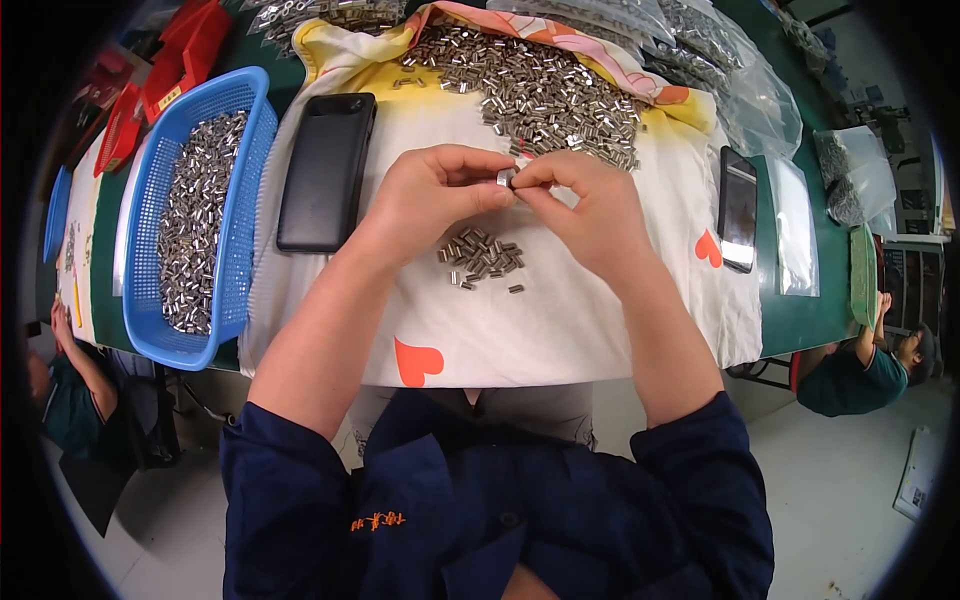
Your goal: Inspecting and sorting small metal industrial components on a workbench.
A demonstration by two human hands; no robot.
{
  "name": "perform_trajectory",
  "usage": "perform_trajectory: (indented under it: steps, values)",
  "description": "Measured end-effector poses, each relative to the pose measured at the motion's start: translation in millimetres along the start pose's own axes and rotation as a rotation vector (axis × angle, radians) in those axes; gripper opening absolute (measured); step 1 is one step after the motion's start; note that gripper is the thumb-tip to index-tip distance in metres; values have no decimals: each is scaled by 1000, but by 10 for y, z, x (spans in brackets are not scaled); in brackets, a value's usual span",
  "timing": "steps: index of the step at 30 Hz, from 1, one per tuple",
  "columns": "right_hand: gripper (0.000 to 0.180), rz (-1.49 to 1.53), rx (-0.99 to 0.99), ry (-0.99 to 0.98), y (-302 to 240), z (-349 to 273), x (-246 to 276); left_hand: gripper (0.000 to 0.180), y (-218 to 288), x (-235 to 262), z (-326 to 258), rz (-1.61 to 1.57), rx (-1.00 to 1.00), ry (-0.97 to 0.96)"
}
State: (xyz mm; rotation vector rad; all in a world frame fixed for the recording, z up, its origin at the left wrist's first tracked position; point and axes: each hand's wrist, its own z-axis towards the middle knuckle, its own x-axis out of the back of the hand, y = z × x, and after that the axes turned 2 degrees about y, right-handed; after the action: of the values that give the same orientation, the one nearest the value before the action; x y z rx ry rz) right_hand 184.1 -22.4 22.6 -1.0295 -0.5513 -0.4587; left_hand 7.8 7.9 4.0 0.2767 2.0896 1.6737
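My left hand (pixel 440 188) and my right hand (pixel 588 205) meet above the white cloth, both closed in a pinch. Between their fingertips is a small silvery metal cylinder (pixel 506 177), partly covered by the fingers. The left thumb and forefinger grip it, and the right thumb and forefinger press at its right side; whether they hold a second small piece cannot be made out. Just below the hands lies a small pile of short metal cylinders (pixel 483 255). Beyond the hands spreads a large heap of similar cylinders (pixel 560 100).
A blue plastic basket (pixel 262 130) of metal cylinders stands left, beside a black phone-like case (pixel 325 175). A phone (pixel 738 205) and clear plastic bag (pixel 795 230) lie right. Red bins (pixel 185 55) and filled bags (pixel 740 80) are farther back. Other people sit at both sides.
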Motion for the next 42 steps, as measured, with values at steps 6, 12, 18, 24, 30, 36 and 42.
perform_trajectory:
  steps: [6,12,18,24,30,36,42]
  values:
    - [9,168,-222,-150,-4,56,102,29,15,22,-17,27,61,-72]
    - [9,-145,-155,16,201,76,51,29,-1,21,7,75,104,-97]
    - [7,-419,-40,-63,200,28,-100,27,-11,21,20,55,82,-72]
    - [8,-305,-77,-56,166,30,-42,27,9,7,19,41,89,-51]
    - [7,213,-253,-59,-28,39,29,28,-15,47,23,-83,57,-22]
    - [6,55,-121,-38,-39,-12,-15,29,-14,17,16,13,51,-18]
    - [9,34,-87,-53,-23,0,37,28,4,6,-2,-6,-17,-5]
